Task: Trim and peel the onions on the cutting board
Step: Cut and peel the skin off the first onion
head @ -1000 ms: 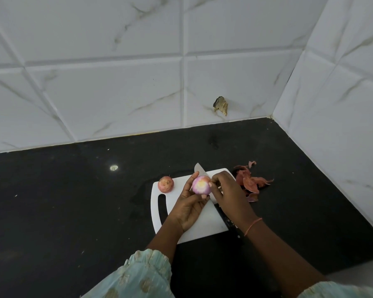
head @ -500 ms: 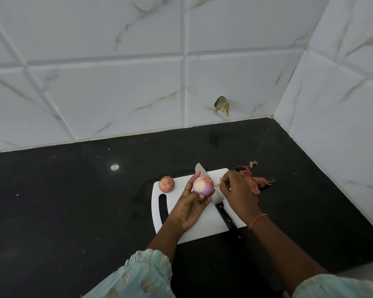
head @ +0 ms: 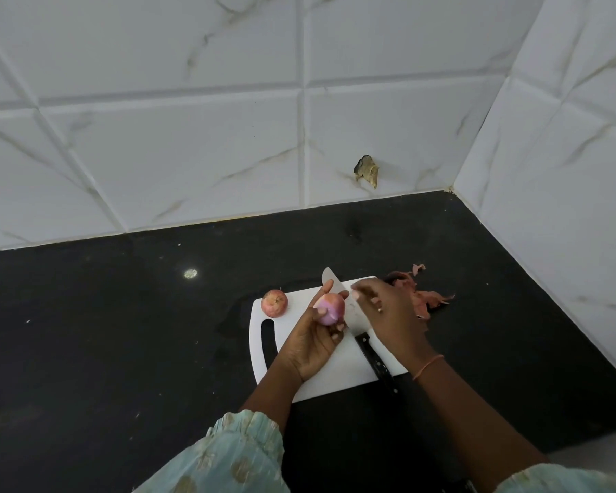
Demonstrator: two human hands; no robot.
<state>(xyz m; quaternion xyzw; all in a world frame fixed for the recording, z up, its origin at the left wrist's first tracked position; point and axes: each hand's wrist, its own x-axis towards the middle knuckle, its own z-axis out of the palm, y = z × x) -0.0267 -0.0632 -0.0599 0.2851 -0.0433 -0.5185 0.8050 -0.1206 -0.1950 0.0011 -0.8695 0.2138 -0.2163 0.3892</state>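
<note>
Left hand (head: 312,345) cupping peeled onion (head: 329,308) in curled fingers above board (head: 338,375). Right hand (head: 388,314) just at 3 o'clock of it, fingertips drawn together; whether pinching a skin scrap, cannot tell. Knife (head: 365,345) flat on board between the hands, tip toward 11 o'clock. Second onion (head: 274,302), unpeeled, at board's 10 o'clock corner. Peels (head: 427,297) on counter (head: 121,332) at 2 o'clock.

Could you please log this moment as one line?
left hand: holds peeled pink onion | right hand: over knife blade | unpeeled onion: on white cutting board
</note>
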